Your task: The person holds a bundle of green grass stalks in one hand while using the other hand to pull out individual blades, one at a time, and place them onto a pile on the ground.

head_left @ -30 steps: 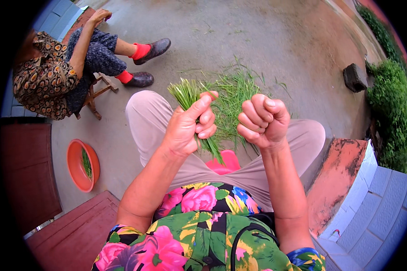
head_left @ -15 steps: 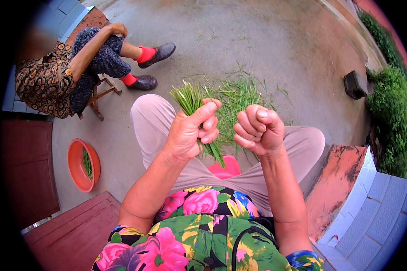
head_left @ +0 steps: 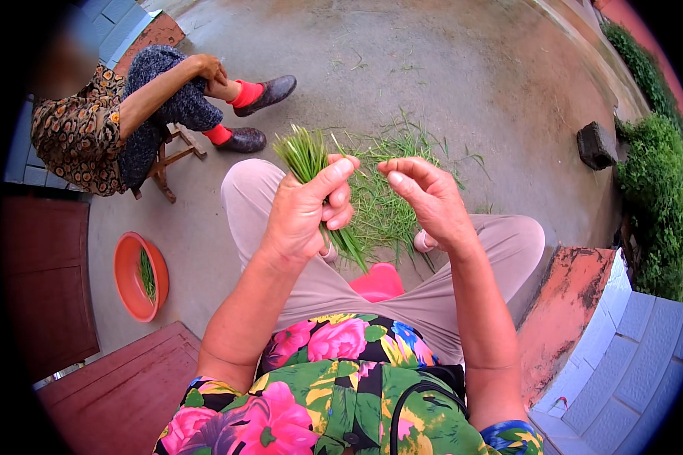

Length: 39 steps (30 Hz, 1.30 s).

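My left hand [head_left: 309,201] is closed round a bunch of long thin green stalks, which look like chives [head_left: 303,154]. Their pale cut ends fan out above my thumb, and the leafy ends hang below my fist toward my lap. Level with it, my right hand [head_left: 426,193] is raised a short way to the right. Its index finger reaches toward the bunch and its thumb stands a little apart, with nothing visible between them. Beneath both hands, loose green strands [head_left: 379,205] lie scattered on the concrete ground.
A pink plastic edge [head_left: 379,282] shows between my thighs. To the left stands an orange basin [head_left: 133,288] with some greens in it. Another person [head_left: 80,140] sits on a wooden stool [head_left: 167,155] at the far left. A dark block [head_left: 597,144] and bushes [head_left: 656,189] are at the right.
My right hand has uncurled from a fist and its fingers now point toward the bunch. My left hand has shifted slightly left with the chives. The other person's hand has moved on the knee.
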{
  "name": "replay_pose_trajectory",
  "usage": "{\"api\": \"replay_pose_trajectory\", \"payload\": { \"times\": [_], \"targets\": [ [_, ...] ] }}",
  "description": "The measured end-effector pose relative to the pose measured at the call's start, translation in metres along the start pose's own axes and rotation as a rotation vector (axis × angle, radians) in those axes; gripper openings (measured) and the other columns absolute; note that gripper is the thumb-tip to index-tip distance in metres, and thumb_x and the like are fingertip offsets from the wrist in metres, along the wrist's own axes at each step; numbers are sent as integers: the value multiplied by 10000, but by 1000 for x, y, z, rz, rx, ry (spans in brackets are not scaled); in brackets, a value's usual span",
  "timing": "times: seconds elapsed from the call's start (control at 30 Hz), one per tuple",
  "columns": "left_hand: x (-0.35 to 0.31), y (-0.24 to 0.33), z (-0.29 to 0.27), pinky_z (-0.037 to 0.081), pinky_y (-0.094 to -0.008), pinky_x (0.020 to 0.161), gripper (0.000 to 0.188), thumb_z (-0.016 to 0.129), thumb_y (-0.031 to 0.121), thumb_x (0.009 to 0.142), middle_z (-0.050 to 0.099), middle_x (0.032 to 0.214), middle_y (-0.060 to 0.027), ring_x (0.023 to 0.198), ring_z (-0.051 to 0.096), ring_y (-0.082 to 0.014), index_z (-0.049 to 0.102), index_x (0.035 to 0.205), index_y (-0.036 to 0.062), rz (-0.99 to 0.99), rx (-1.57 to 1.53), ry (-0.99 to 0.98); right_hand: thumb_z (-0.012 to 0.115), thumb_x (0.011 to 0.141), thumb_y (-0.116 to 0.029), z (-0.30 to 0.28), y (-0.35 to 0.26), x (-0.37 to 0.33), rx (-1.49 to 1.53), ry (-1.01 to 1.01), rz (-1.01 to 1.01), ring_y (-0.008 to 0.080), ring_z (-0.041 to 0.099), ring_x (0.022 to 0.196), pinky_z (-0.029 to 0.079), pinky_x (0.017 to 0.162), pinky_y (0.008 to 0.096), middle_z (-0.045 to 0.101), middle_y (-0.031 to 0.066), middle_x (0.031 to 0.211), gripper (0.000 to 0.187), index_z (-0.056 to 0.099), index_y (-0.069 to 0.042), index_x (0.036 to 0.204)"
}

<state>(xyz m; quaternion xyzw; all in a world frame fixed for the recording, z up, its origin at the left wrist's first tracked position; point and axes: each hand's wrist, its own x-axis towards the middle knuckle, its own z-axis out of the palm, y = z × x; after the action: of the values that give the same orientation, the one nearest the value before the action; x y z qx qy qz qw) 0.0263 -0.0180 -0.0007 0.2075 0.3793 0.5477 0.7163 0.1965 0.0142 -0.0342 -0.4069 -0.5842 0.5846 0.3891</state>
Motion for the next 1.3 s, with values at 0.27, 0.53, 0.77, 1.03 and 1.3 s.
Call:
{"api": "replay_pose_trajectory", "payload": {
  "times": [0.27, 0.53, 0.77, 1.03, 1.3],
  "targets": [
    [0, -3, 2, 287, -187, 344, 135, 599, 120, 758, 447, 536, 12, 389, 352, -45, 520, 832, 40, 27, 79, 84, 655, 693, -135, 21, -19, -6, -104, 127, -212, 138, 528, 764, 414, 700, 258, 561, 72, 800, 200, 570, 2, 812],
    [-1, 1, 5, 288, -186, 346, 132, 600, 113, 757, 438, 533, 19, 389, 352, -48, 521, 835, 41, 31, 97, 91, 584, 741, -83, 26, -26, -6, -137, 87, -164, 126, 519, 661, 402, 603, 247, 551, 74, 705, 106, 568, 21, 749],
    [-3, 8, 8, 291, -187, 343, 106, 578, 100, 774, 442, 535, 15, 390, 354, -49, 523, 841, 40, 104, 83, 21, 595, 757, -132, 26, -32, -1, -95, 10, -235, 129, 521, 688, 413, 643, 248, 554, 72, 732, 159, 578, 22, 789],
    [-10, 14, 15, 279, -182, 351, 91, 545, 106, 798, 409, 505, 17, 382, 326, -46, 509, 760, 32, 139, 292, -11, 584, 754, -116, 20, -71, 20, -159, -89, -219, 81, 491, 638, 410, 599, 222, 544, 25, 704, 138, 576, 11, 808],
    [-10, 22, 18, 257, -185, 348, 84, 564, 92, 773, 394, 487, 17, 374, 325, -55, 518, 762, 23, 18, 264, 14, 557, 805, -172, 6, -76, 35, 176, 157, -213, 33, 419, 570, 357, 514, 181, 486, -35, 636, 167, 540, -24, 728]
  ]
}}
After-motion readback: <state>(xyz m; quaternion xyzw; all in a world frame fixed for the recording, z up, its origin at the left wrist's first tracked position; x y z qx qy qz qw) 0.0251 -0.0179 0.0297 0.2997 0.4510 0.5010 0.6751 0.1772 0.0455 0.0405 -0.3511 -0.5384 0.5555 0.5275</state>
